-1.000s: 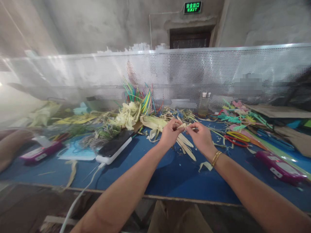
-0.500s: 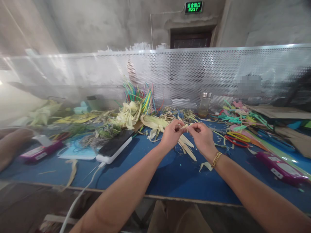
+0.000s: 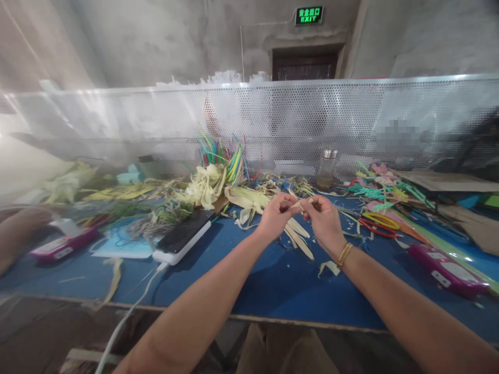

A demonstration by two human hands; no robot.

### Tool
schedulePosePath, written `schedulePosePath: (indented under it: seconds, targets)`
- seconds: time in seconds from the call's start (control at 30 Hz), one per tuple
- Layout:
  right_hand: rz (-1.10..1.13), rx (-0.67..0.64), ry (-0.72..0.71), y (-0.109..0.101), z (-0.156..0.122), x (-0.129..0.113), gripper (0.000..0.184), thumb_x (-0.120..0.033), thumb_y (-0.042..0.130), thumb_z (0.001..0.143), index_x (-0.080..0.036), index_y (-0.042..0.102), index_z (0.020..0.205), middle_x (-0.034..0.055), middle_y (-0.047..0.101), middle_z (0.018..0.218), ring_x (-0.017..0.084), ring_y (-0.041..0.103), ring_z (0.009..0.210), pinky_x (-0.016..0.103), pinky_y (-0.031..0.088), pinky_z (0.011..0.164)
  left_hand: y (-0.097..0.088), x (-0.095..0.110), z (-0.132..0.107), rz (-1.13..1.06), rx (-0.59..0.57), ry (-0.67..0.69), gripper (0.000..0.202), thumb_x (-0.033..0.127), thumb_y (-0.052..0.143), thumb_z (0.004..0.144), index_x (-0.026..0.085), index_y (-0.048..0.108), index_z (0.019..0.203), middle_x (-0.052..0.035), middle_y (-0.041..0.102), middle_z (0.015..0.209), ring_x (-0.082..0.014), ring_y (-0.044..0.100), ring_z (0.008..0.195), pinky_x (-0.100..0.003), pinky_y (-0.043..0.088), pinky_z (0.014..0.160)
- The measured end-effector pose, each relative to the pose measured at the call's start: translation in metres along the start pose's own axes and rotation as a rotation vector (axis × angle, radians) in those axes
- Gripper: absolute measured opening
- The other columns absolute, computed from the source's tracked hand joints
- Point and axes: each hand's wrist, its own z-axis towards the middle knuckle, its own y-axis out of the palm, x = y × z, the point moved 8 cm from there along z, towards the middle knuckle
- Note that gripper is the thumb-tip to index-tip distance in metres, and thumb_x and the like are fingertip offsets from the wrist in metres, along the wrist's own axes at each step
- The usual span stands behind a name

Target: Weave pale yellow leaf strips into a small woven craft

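Over the middle of the blue table point(image 3: 265, 291), my left hand point(image 3: 276, 217) and my right hand point(image 3: 325, 221) meet fingertip to fingertip. Both pinch a small pale strip of corn husk point(image 3: 297, 204), mostly covered by the fingers. A gold bracelet point(image 3: 344, 255) circles my right wrist. Just below the hands lie several cut husk strips point(image 3: 299, 243). A wider piece of corn husk point(image 3: 245, 199) rests left of my left hand, beside a bunched pale husk flower point(image 3: 208, 187).
A phone point(image 3: 185, 234) with a white cable lies left. Yellow- and red-handled scissors point(image 3: 378, 222) and a purple power strip point(image 3: 448, 270) lie right. A glass bottle point(image 3: 326, 169) stands near the perforated metal screen point(image 3: 288, 114). Another person's hand point(image 3: 27, 226) is at far left.
My hands stay together at nearly the same spot. The right fingers have shifted slightly on the husk strip, and the camera view has moved a little.
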Motion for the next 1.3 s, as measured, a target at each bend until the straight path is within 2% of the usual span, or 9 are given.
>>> schedulePosePath:
  seconds: [0.13,0.3,0.43,0.57,0.73,0.87,0.93,1.1,1.3]
  targets:
    - [-0.005,-0.007,-0.037,-0.002,0.002,-0.004,0.024,-0.041,0.068,0.073,-0.021,0.055,0.073,-0.0027,0.055,0.058,0.011,0.050,0.052,0.026,0.043,0.055,0.002,-0.003,-0.001,-0.107,-0.005,-0.080,0.025,0.028,0.070,0.070,0.017,0.054,0.086,0.0036,0.057,0.063,-0.0090,0.053,0.060,-0.023,0.038,0.062]
    - [0.029,-0.234,-0.073,0.015,-0.001,-0.024,0.018,-0.034,0.068,0.073,-0.021,0.059,0.082,0.0023,0.065,0.082,0.015,0.060,0.075,0.031,0.048,0.074,-0.008,-0.007,-0.003,-0.217,0.088,-0.212,0.027,0.029,0.072,0.067,0.018,0.053,0.082,0.0028,0.059,0.064,-0.0083,0.053,0.059,-0.021,0.035,0.057]
    - [0.046,-0.291,-0.059,0.015,0.001,-0.024,0.019,-0.033,0.070,0.070,-0.021,0.060,0.081,0.0018,0.066,0.081,0.015,0.061,0.074,0.033,0.049,0.075,-0.007,-0.011,-0.004,-0.256,0.048,-0.279,0.027,0.028,0.072,0.067,0.019,0.053,0.084,0.0021,0.060,0.066,-0.0087,0.055,0.062,-0.020,0.035,0.057]
    - [0.023,-0.304,-0.032,0.012,0.003,-0.019,0.018,-0.035,0.069,0.071,-0.020,0.060,0.074,-0.0002,0.062,0.070,0.014,0.058,0.067,0.031,0.047,0.069,-0.003,-0.009,-0.003,-0.198,-0.013,-0.228,0.029,0.028,0.072,0.067,0.019,0.052,0.086,0.0029,0.059,0.063,-0.0085,0.053,0.059,-0.020,0.034,0.056]
    - [0.075,-0.247,0.070,0.009,0.003,-0.007,0.024,-0.038,0.072,0.066,-0.021,0.057,0.074,-0.0021,0.057,0.065,0.013,0.053,0.062,0.029,0.046,0.063,-0.006,0.000,0.001,-0.087,0.004,-0.098,0.028,0.029,0.070,0.070,0.018,0.051,0.087,0.0038,0.057,0.064,-0.0091,0.053,0.061,-0.023,0.037,0.061]
    - [0.100,-0.222,0.124,0.008,0.003,0.001,0.027,-0.039,0.075,0.062,-0.020,0.058,0.073,-0.0018,0.057,0.065,0.012,0.053,0.059,0.028,0.046,0.061,-0.009,0.004,0.002,0.012,0.018,-0.040,0.023,0.027,0.069,0.071,0.017,0.052,0.084,0.0059,0.051,0.058,-0.0069,0.046,0.054,-0.021,0.032,0.056]
    - [0.109,-0.222,0.138,0.008,0.004,0.003,0.028,-0.039,0.076,0.063,-0.019,0.058,0.072,-0.0013,0.058,0.065,0.012,0.053,0.059,0.028,0.046,0.061,-0.009,0.005,0.002,0.012,0.017,-0.029,0.022,0.027,0.069,0.072,0.017,0.052,0.082,0.0058,0.051,0.059,-0.0063,0.044,0.053,-0.021,0.032,0.055]
    - [0.104,-0.229,0.160,0.006,0.005,0.003,0.029,-0.039,0.077,0.062,-0.018,0.058,0.069,-0.0024,0.057,0.064,0.010,0.053,0.056,0.027,0.047,0.059,-0.009,0.000,0.002,0.014,0.029,-0.044,0.025,0.030,0.070,0.071,0.016,0.051,0.080,0.0023,0.057,0.066,-0.0087,0.052,0.060,-0.023,0.037,0.060]
    - [0.067,-0.220,0.168,0.004,0.006,0.006,0.034,-0.043,0.077,0.060,-0.019,0.055,0.069,-0.0024,0.059,0.062,0.011,0.055,0.054,0.028,0.049,0.058,-0.013,-0.006,0.002,-0.002,0.077,-0.083,0.029,0.031,0.075,0.065,0.015,0.052,0.074,0.0025,0.057,0.063,-0.0088,0.053,0.059,-0.023,0.038,0.060]
